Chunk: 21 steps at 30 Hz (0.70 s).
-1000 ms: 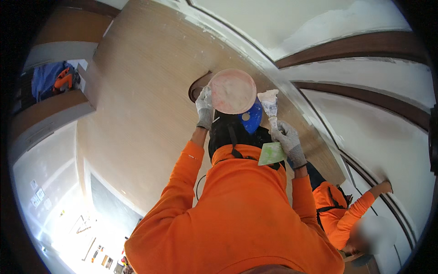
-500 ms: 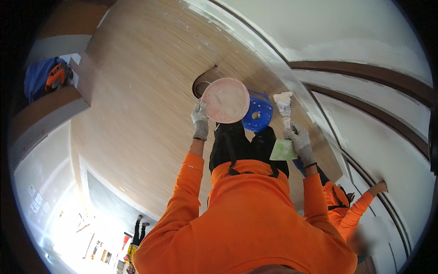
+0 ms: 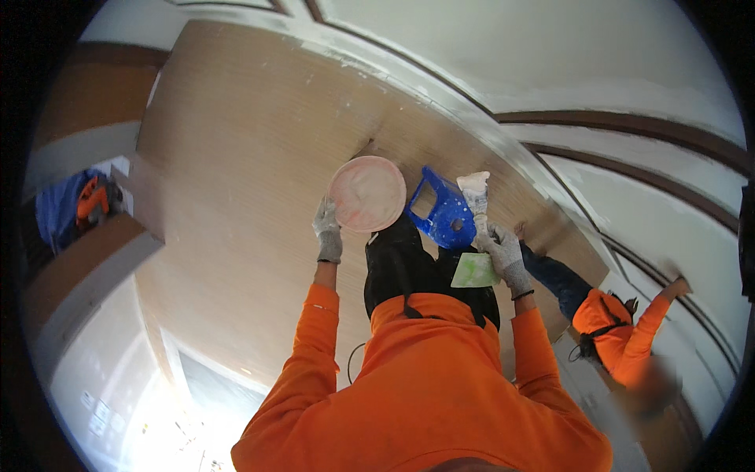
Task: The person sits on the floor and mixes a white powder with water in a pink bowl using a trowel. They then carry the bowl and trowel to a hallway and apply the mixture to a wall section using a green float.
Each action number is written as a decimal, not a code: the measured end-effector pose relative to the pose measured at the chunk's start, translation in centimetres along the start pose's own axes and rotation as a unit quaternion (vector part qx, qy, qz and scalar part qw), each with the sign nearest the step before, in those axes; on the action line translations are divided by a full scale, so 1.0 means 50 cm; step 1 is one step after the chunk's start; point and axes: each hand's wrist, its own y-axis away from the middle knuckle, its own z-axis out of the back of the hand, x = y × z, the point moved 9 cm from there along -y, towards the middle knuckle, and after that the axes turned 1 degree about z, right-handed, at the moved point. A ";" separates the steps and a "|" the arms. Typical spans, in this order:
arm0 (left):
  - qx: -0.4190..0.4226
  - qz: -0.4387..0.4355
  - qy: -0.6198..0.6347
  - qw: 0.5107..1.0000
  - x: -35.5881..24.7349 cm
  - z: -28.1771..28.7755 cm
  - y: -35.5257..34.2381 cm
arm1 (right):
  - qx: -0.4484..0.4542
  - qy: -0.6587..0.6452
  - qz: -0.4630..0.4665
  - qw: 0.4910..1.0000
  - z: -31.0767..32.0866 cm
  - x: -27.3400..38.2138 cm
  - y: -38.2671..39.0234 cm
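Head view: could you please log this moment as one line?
left hand: holds pink pan | right hand: holds putty knife | blue stool below

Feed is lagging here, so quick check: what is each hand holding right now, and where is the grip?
Left hand grips the round pink pan at its left rim. Right hand holds a putty knife by its handle, blade pointing away.

Daylight floods the scene from the lower left, where a bright opening (image 3: 169,425) burns out to white glare and loses all detail. The wooden floor (image 3: 236,157) is evenly lit with soft, faint shadows. Fisheye distortion bends the wall trim (image 3: 629,134) into arcs, and a black vignette rings the frame. A second person in orange (image 3: 621,338) at the right edge appears soft and partly blurred.
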 end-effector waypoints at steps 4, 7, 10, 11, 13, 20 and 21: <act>0.022 0.024 -0.014 0.999 -0.034 -0.047 -0.045 | -0.071 -0.006 0.014 0.997 0.066 0.012 0.030; 0.061 0.029 -0.027 0.997 -0.050 -0.090 -0.072 | -0.117 -0.056 0.031 0.991 0.110 0.010 0.078; 0.070 0.026 -0.059 0.995 -0.034 -0.133 -0.085 | -0.156 -0.163 0.021 0.974 0.153 0.017 0.126; 0.075 0.025 -0.067 0.995 -0.022 -0.147 -0.089 | -0.159 -0.170 0.041 0.972 0.167 0.018 0.133; 0.080 0.017 -0.083 0.993 -0.002 -0.167 -0.119 | -0.134 -0.150 0.055 0.978 0.183 0.054 0.122; 0.107 0.023 -0.112 0.988 0.155 -0.228 -0.153 | -0.020 -0.036 0.062 0.997 0.229 0.141 0.008; 0.108 0.015 -0.097 0.989 0.183 -0.234 -0.158 | -0.016 0.029 0.079 0.996 0.230 0.152 -0.031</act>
